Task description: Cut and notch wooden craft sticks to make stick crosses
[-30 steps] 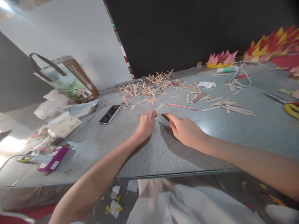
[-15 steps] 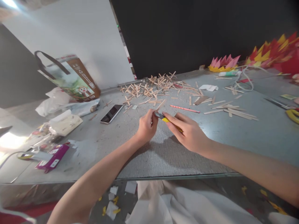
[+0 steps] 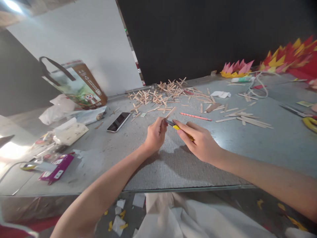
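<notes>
My left hand (image 3: 156, 134) is closed around a thin wooden craft stick (image 3: 170, 113), whose far end pokes out above the fingers. In my right hand (image 3: 199, 140) is a yellow utility knife (image 3: 176, 127), gripped by its handle with the index finger along the top. The knife's grey front end reaches the left fingers and touches or nearly touches the stick; the exact contact is hidden. Just beyond my hands lies a pink patterned pencil (image 3: 195, 116). Behind it spreads a heap of wooden craft sticks (image 3: 158, 96), many joined into crosses.
A phone (image 3: 119, 122), a paper bag (image 3: 79, 86) and a purple packet (image 3: 56, 168) are on the left. Loose sticks (image 3: 255, 122), scissors (image 3: 309, 123), a glue stick (image 3: 242, 79) and pink-yellow folded paper (image 3: 236, 68) lie right. Paper scraps (image 3: 119, 224) litter the floor below the table edge.
Both hands keep their grip on the stick and the knife. The knife tip has shifted very slightly at the left fingers; the whole view has moved a little.
</notes>
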`<act>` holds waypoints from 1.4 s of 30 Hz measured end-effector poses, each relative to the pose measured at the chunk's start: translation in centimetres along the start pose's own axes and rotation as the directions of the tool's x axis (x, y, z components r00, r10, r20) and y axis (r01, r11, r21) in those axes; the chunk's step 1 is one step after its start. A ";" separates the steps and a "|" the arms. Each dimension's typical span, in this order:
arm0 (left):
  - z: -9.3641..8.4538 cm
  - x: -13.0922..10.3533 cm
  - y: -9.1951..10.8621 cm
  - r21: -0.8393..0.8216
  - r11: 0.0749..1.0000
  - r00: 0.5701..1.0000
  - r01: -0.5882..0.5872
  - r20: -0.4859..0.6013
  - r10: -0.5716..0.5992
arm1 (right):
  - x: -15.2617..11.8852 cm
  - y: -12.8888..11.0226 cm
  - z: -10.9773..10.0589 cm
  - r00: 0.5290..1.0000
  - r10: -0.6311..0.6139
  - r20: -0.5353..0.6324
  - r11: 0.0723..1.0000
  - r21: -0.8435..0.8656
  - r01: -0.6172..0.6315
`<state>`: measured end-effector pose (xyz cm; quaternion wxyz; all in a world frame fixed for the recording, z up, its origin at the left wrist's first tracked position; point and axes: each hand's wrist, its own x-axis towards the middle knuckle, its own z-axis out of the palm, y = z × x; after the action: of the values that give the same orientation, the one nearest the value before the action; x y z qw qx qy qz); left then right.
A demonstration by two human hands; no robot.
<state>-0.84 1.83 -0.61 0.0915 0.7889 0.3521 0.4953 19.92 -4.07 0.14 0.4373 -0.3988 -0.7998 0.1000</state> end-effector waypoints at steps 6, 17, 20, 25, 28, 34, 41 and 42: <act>0.1 0.0 -0.1 -0.032 0.999 1.000 0.014 0.027 -0.013 | 0.1 -0.2 -0.1 0.993 0.058 0.103 0.993 0.096 -0.068; 0.5 -0.4 -0.1 -0.051 0.999 0.999 0.006 0.042 -0.004 | 0.4 -0.3 -0.4 0.970 0.171 0.175 0.961 0.186 -0.203; 0.5 -0.4 -0.2 -0.021 0.999 0.999 -0.029 0.045 0.030 | 0.5 -0.3 -0.3 0.965 0.184 0.185 0.955 0.199 -0.220; 1.2 -0.5 -0.1 -0.084 0.992 0.995 0.092 0.039 -0.089 | 0.6 -0.3 -0.1 0.965 0.192 0.177 0.955 0.193 -0.225; 1.5 -0.4 0.1 -0.176 0.970 0.985 0.167 0.078 -0.156 | 0.4 -0.2 -0.1 0.968 0.197 0.154 0.961 0.167 -0.222; 1.3 -0.3 0.0 -0.176 0.971 0.985 0.163 0.092 -0.148 | 0.0 -0.1 -0.1 0.966 0.215 0.144 0.959 0.155 -0.236; 0.3 -0.3 -0.4 0.039 0.996 0.994 -0.080 0.076 0.077 | 0.5 -0.4 -0.5 0.936 0.247 0.249 0.908 0.278 -0.314; 0.2 -0.2 -0.5 0.059 0.993 0.992 -0.105 0.081 0.100 | 0.6 -0.4 -0.6 0.936 0.244 0.255 0.904 0.290 -0.315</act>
<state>-0.97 2.09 -1.12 0.0545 0.8272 0.3227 0.4568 19.95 -4.05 1.07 0.3901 -0.4189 -0.7485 0.3348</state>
